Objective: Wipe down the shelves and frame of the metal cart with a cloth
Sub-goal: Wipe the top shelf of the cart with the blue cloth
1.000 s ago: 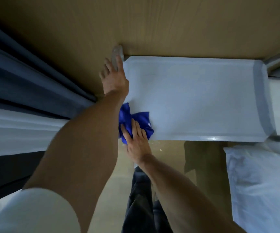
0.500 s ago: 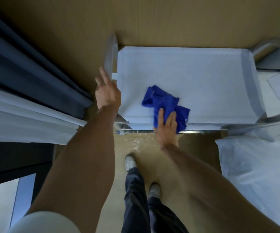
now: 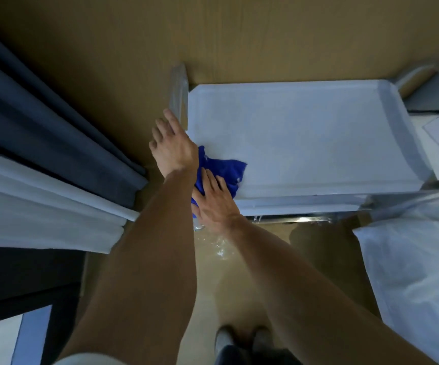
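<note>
1. One cart (image 3: 305, 143), centre right of the frame, against the tan wall. Only its pale top shelf (image 3: 318, 122) with a raised rim is plainly seen, plus a bright upright frame post (image 3: 179, 88) at the shelf's upper-left corner. Judged rigid and heavy enough to stand under wiping pressure, though it may shift if on wheels; best steadied at the post or rim.
2. One left hand (image 3: 172, 147), left of centre, fingers straight and loosely spread, reaching toward the base of the post at the shelf's left edge. Nothing held; whether the fingertips touch the post cannot be told.
3. One right hand (image 3: 217, 204), at centre, lying flat with fingers extended, pressing down on the cloth at the shelf's lower-left corner, wrist over the front rim.
4. One cloth (image 3: 223, 171), blue and bunched, on the shelf's lower-left corner, partly under both hands. Judged soft, light and limp; it folds on itself, so a flat palm on top drives it better than a pinch at the edge. It should slide easily on the smooth shelf.
5. Change from half a second ago: cloth and right hand have moved left from the middle of the shelf's front edge into the lower-left corner; the left hand stays by the post at the left edge.
</note>
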A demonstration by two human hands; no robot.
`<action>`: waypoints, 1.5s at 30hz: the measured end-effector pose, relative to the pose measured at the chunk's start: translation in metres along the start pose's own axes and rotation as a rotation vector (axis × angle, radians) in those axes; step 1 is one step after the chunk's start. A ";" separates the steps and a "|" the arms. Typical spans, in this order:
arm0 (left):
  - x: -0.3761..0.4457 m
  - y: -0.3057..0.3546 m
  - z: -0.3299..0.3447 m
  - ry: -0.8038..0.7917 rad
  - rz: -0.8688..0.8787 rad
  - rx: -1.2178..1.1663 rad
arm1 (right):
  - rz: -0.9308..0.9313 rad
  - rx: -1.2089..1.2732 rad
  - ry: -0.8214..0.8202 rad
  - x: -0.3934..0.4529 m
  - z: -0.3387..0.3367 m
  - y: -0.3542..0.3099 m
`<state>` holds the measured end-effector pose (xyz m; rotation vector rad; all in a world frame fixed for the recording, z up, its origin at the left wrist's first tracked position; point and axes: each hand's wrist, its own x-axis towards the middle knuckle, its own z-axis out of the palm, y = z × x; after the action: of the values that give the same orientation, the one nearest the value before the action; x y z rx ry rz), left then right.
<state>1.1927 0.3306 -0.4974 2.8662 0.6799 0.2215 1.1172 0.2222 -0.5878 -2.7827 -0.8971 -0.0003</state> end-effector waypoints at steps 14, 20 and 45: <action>-0.036 -0.002 0.023 0.406 0.064 -0.154 | -0.051 -0.092 0.383 -0.004 0.045 0.009; -0.062 -0.024 0.060 0.528 0.059 -0.315 | -0.054 -0.132 0.579 -0.011 0.063 0.011; -0.142 0.078 0.148 0.282 0.274 -0.135 | 0.532 -0.091 1.010 -0.125 0.063 0.178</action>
<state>1.1289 0.1753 -0.6390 2.8132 0.2958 0.6929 1.1144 0.0219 -0.6939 -2.4549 0.0951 -1.2269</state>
